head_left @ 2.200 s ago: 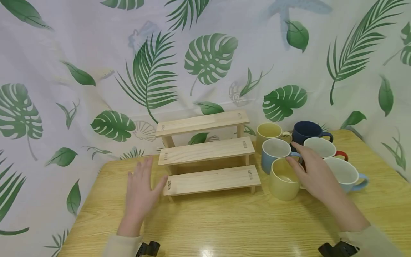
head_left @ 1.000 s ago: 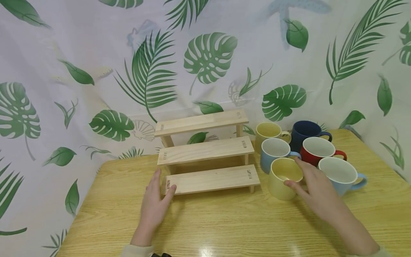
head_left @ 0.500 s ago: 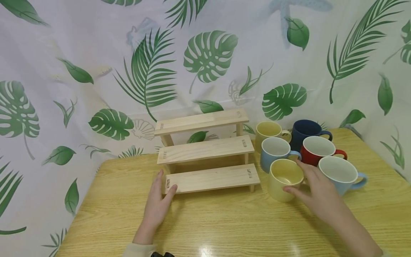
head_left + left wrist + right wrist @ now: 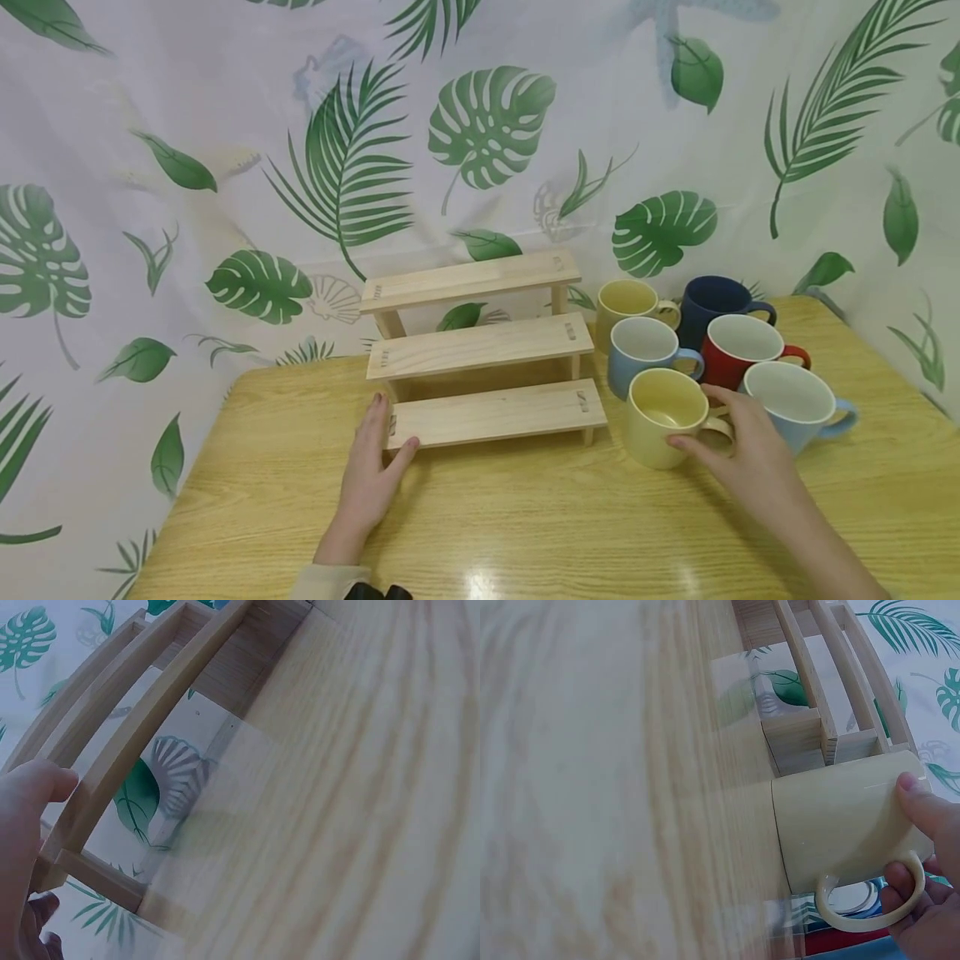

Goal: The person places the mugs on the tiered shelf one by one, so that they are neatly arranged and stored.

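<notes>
A three-step wooden shelf (image 4: 495, 414) stands at the middle of the table. My left hand (image 4: 367, 475) grips the left end of its lowest step, the thumb on the board's front edge and the fingers along the side. To the right of the shelf, the nearest pale yellow mug (image 4: 658, 429) stands upright on the table. My right hand (image 4: 753, 458) holds that mug, with the thumb near the rim and fingers at its handle (image 4: 870, 919), as the right wrist view shows. The mug's handle points right.
Close around the held mug are a light blue mug (image 4: 630, 367), another yellow mug (image 4: 617, 321), a navy mug (image 4: 697, 321), a red mug (image 4: 723, 362) and a second light blue mug (image 4: 798, 417). A leaf-patterned cloth (image 4: 487, 192) hangs behind the table (image 4: 525, 525).
My left hand has moved right onto the shelf's lowest step. The right hand has come down to the yellow mug and taken hold of it; its handle now shows beside the fingers.
</notes>
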The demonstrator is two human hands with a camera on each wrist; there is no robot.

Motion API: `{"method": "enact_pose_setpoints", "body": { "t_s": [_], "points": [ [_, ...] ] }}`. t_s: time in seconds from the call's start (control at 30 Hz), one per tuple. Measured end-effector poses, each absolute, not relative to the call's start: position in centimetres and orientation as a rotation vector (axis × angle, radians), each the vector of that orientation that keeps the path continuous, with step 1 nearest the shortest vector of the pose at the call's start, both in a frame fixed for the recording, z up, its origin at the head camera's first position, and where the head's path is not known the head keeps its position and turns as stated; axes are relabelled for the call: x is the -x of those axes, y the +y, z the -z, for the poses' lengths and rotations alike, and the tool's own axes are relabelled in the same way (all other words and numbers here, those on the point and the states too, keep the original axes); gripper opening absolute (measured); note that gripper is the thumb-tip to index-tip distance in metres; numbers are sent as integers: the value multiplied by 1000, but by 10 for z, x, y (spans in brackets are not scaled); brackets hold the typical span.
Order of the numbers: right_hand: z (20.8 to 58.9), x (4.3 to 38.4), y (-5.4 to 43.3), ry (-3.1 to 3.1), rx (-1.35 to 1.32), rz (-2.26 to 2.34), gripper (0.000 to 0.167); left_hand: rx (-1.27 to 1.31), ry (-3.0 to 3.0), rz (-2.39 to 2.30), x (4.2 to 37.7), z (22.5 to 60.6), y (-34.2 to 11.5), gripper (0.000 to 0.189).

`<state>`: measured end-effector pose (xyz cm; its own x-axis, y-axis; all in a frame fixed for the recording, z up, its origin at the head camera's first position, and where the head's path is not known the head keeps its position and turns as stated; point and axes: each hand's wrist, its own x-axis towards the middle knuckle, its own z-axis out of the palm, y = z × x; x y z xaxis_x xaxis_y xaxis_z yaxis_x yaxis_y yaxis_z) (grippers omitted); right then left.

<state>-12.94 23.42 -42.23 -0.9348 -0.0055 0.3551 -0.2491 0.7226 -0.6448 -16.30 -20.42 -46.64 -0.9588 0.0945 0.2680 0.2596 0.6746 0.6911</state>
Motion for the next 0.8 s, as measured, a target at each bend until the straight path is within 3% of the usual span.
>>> {"method": "enact_pose_setpoints", "body": {
  "t_s": [0.8],
  "points": [
    [450, 129, 238, -2390, -192, -1166, 66, 350, -2601, 1284, 164, 481, -211, 76]
  ]
}}
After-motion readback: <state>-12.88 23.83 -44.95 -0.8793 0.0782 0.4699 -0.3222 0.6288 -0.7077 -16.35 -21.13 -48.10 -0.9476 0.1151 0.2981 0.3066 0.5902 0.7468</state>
